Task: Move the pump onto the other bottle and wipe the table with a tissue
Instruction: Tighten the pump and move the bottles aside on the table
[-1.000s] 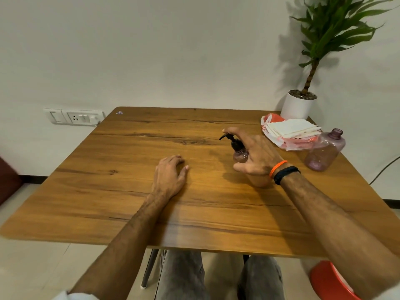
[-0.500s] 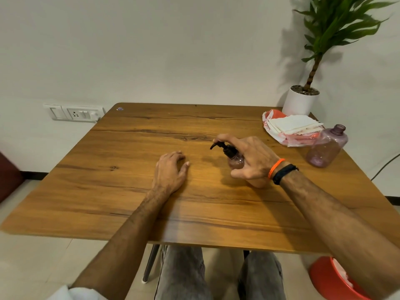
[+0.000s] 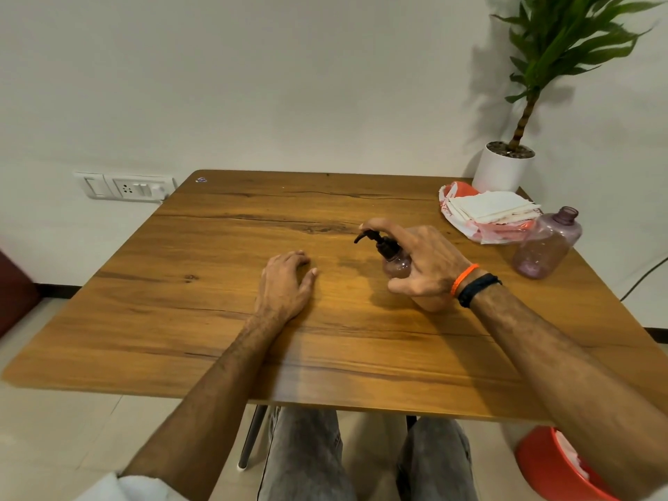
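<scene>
Two hands are over the wooden counter (image 3: pixel 217 320): the left hand (image 3: pixel 285 283) lies flat with relaxed fingers, and the right hand (image 3: pixel 423 262) curls around a small bottle (image 3: pixel 395 265), its forefinger resting on the black pump (image 3: pixel 376 240). The other bottle (image 3: pixel 546 244), uncapped, stands at the right edge just beside the tissues (image 3: pixel 491 207).

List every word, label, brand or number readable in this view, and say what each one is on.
No text can be read here.
Small sticker at the table's far left corner: a mark, too small to read.
Tissue packet, red print on its white wrapper: too blurred to read.
Pump bottle held by the right hand, and the open bottle: no label visible.
Wall switch plate: no lettering visible.
</scene>
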`<state>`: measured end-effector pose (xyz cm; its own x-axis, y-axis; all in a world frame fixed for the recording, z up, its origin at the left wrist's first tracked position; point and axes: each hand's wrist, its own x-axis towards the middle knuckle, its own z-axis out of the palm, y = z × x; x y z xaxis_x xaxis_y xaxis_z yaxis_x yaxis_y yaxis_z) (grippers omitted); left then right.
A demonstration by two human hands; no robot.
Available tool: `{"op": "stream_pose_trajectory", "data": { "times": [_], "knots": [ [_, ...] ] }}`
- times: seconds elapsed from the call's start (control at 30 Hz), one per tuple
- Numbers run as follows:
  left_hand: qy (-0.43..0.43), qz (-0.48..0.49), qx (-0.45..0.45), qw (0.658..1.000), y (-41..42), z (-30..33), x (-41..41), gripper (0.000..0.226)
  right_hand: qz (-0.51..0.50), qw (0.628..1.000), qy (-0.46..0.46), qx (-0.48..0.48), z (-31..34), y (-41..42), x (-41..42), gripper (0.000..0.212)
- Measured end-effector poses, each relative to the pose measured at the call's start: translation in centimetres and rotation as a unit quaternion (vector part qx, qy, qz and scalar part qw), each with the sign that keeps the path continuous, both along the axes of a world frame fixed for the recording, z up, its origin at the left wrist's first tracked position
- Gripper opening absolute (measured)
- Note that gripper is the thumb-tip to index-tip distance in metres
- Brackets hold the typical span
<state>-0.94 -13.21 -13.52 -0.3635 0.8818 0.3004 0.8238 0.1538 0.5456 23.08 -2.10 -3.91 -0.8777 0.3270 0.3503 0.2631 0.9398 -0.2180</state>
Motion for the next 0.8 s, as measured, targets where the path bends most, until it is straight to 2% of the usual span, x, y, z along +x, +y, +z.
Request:
{"op": "stream_pose_trajectory", "data": {
  "times": [0.2,0.47,0.6,0.8],
  "knots": [
    [0.008,0.009,0.009,1.000,0.1,-0.1,0.2,0.037,0.017,1.000,-0.005,0.002,-0.2,-0.2,-0.4,0.074],
    [0.012,0.014,0.012,1.000,0.1,0.2,0.4,0.036,-0.019,1.000,0.016,0.014,-0.3,0.2,-0.1,0.084],
    [0.016,0.007,0.016,1.000,0.0,0.3,0.4,0.036,-0.079,0.994,0.073,-0.010,-0.6,0.8,0.4,0.087],
    [0.016,0.005,0.014,1.000,0.0,0.2,0.4,0.035,-0.140,0.956,0.242,-0.093,-1.8,1.8,1.2,0.092]
  ]
}}
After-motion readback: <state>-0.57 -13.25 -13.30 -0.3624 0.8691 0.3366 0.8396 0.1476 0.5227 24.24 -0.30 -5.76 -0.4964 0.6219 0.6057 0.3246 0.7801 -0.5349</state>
